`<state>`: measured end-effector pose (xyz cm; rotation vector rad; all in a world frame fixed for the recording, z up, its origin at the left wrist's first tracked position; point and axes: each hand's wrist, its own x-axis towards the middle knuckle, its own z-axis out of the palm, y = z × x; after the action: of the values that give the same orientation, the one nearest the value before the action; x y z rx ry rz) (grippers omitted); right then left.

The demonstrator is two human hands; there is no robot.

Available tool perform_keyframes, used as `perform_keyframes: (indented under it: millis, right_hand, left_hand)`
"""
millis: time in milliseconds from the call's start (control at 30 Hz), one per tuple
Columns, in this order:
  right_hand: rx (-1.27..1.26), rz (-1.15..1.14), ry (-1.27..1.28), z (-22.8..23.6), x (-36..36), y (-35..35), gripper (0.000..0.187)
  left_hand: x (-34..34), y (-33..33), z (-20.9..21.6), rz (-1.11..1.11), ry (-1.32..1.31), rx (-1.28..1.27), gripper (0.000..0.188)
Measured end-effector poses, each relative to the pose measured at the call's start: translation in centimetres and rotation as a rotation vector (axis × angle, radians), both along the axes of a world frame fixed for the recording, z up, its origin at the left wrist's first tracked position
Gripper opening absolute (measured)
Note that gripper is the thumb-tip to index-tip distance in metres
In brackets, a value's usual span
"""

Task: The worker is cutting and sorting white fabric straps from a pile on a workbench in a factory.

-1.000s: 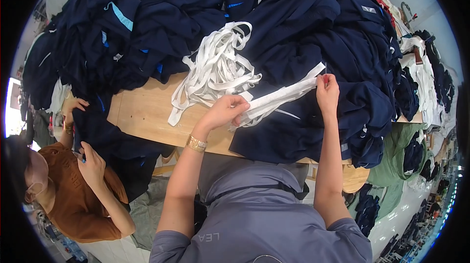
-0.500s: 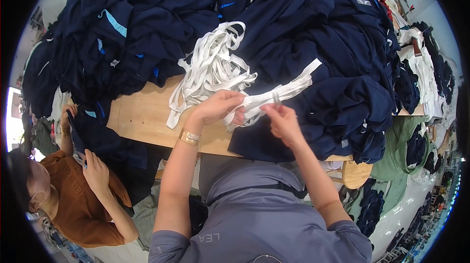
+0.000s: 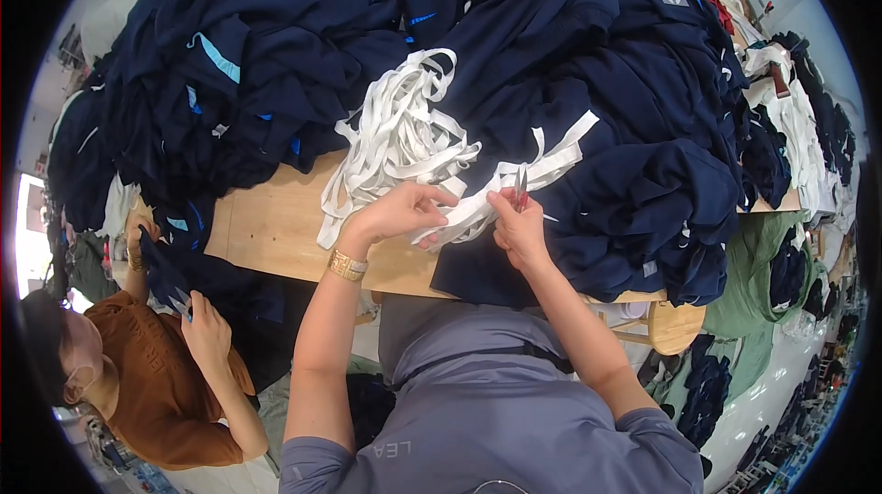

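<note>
A bundle of white fabric strips [image 3: 551, 161] stretches between my hands, its far end fanning out over navy cloth. My left hand [image 3: 397, 215] curls loosely round the near end of the bundle, the lower fingers under the strips. In my right hand [image 3: 520, 235] is a pair of small red-handled thread snips [image 3: 521, 191], blades pointing away from me. The thumb and forefinger of that hand also press against the strips. Just beyond my left hand lies a tangled heap of white strips [image 3: 395, 131] on the wooden table [image 3: 276, 227].
Large piles of navy garments [image 3: 276, 44] cover the table's far side and right. At the lower left, a person in a brown shirt [image 3: 165, 374] handles navy cloth and holds a small cutting tool. A wooden stool [image 3: 675, 327] stands under the right edge, near green cloth [image 3: 758, 264].
My right hand has drawn slightly left against the strips, and the snips now show upright in it. One strip end sticks up from the bundle. The co-worker's lower hand has moved a little.
</note>
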<state>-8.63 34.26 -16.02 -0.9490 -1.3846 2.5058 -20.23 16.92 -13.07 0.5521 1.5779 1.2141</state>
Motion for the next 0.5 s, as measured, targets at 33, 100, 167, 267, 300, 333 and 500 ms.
perform_keyframes:
  millis: [33,100,167,267,300,333,500]
  right_hand:
    - [0.004,-0.001,-0.018,-0.3,0.1,0.1,0.022]
    - [0.000,0.024,-0.028,-0.5,0.4,0.0,0.021]
    - [0.001,0.054,-0.034,-0.5,0.8,-0.4,0.020]
    - [0.051,0.147,-0.138,-0.4,1.2,-1.1,0.016]
    - [0.048,0.152,-0.139,-0.3,1.3,-1.1,0.016]
    - [0.088,0.216,-0.139,-0.3,1.5,-0.9,0.016]
    - [0.130,0.324,-0.091,-0.1,2.9,0.1,0.034]
  left_hand:
    - [0.0,-0.1,0.0,0.015,-0.027,-0.021,0.033]
    - [0.2,-0.4,-0.1,0.018,0.017,-0.037,0.031]
    - [0.3,-1.1,-0.1,0.026,0.063,-0.048,0.030]
    - [0.3,-2.2,-0.3,0.035,0.155,-0.179,0.026]
    - [0.2,-2.4,-0.5,0.004,0.361,-0.212,0.025]
    - [0.1,-2.5,-0.3,-0.028,0.568,-0.243,0.024]
    - [0.6,0.6,1.1,0.172,0.695,-0.331,0.020]
